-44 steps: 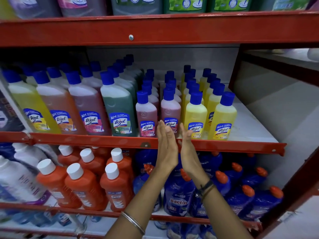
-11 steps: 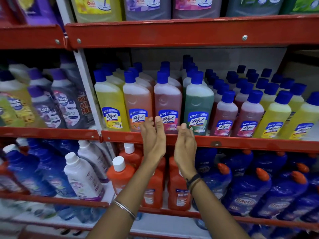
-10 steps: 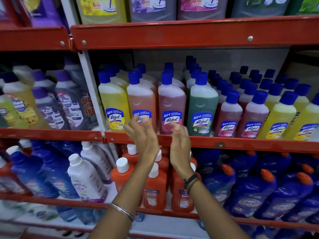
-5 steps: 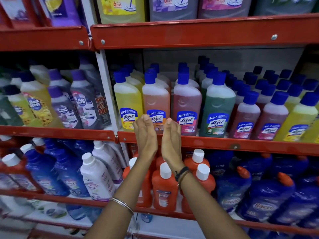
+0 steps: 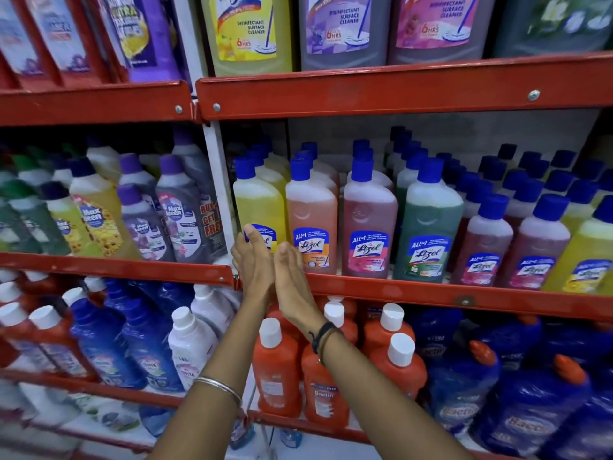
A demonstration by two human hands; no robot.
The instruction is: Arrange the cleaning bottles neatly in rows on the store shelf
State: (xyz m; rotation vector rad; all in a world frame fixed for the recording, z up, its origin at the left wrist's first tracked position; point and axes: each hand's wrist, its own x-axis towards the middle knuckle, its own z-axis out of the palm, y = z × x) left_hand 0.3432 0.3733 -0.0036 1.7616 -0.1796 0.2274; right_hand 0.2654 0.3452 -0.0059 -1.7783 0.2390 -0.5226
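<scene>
Blue-capped cleaning bottles stand in rows on the middle red shelf (image 5: 431,295): yellow bottle (image 5: 258,204), orange bottle (image 5: 310,214), pink bottle (image 5: 370,220), green bottle (image 5: 428,227). My left hand (image 5: 253,263) and my right hand (image 5: 292,277) are raised flat, palms facing each other and nearly touching, in front of the shelf's front lip. My left fingertips overlap the yellow bottle's label. Neither hand holds anything.
A white upright post (image 5: 219,187) divides the shelf bays. Purple-capped bottles (image 5: 179,210) fill the left bay. Orange white-capped bottles (image 5: 277,370) and dark blue bottles (image 5: 461,386) stand on the lower shelf. Large cans (image 5: 341,28) sit on the top shelf.
My view and both hands have shifted left along the shelf, from the small pink and yellow bottles to the large yellow bottle. The palms have come closer together.
</scene>
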